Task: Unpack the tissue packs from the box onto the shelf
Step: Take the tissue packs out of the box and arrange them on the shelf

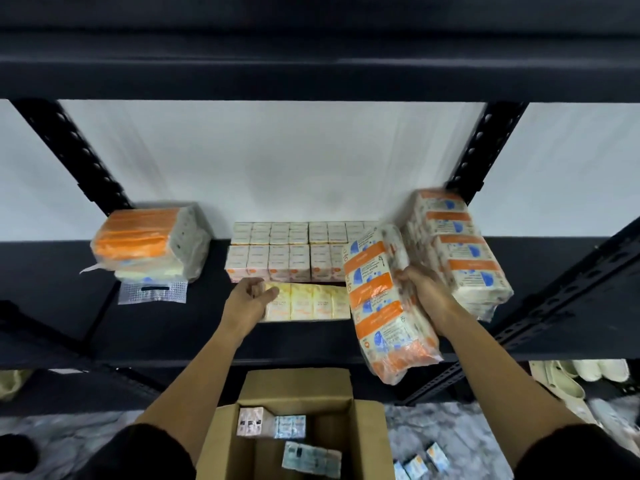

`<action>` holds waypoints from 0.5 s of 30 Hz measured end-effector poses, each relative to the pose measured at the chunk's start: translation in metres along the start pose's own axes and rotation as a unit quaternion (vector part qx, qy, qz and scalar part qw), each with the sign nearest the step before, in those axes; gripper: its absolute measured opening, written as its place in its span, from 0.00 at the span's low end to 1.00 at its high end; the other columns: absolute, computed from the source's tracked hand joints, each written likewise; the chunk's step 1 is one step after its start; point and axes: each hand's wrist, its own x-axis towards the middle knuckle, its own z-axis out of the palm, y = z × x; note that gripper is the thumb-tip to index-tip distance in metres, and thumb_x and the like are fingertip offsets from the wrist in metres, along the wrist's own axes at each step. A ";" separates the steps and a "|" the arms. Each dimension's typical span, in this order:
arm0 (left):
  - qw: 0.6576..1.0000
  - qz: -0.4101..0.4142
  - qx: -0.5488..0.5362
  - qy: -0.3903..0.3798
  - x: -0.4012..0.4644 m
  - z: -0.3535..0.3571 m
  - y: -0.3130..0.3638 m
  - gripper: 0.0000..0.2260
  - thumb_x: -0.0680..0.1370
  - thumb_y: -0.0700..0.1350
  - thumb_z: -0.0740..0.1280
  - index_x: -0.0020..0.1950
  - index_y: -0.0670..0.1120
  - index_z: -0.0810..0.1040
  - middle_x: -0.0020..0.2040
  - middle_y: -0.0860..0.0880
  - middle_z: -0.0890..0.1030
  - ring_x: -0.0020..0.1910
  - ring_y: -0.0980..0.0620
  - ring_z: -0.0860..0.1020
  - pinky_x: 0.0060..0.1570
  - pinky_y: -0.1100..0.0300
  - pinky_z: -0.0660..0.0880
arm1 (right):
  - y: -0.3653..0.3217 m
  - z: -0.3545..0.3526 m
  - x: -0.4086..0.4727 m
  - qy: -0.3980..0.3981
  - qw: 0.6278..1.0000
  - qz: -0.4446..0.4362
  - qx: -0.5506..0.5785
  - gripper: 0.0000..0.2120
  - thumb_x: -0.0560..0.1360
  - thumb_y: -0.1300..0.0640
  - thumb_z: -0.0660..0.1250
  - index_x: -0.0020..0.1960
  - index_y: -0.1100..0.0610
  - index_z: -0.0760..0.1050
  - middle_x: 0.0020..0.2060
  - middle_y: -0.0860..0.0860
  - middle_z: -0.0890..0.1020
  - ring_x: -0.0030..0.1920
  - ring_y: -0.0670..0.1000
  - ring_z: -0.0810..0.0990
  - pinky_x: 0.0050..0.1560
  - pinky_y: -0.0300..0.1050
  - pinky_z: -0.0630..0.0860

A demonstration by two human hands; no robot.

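The orange pack [388, 303] is being gripped by the right hand [424, 289], best lowered beside the yellow pack [311, 303] being pinched by left fingers [268, 293]

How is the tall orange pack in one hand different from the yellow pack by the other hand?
The orange-and-white pack is held up at a tilt in the right hand, partly past the shelf edge. The yellow pack lies flat on the shelf, with the left hand at its end. The orange-and-white pack looks longer and has blue marks; the yellow pack is pale and plain. Both are plastic-wrapped bundles of small tissue packs.
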 end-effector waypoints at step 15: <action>0.851 0.239 0.465 -0.040 0.006 -0.008 -0.058 0.33 0.73 0.57 0.71 0.74 0.52 0.64 0.75 0.47 0.62 0.73 0.44 0.61 0.69 0.46 0.65 | 0.022 0.058 -0.012 0.035 0.999 0.020 0.027 0.12 0.76 0.62 0.65 0.59 0.56 0.77 0.47 0.56 0.85 0.42 0.51 0.85 0.39 0.43 0.78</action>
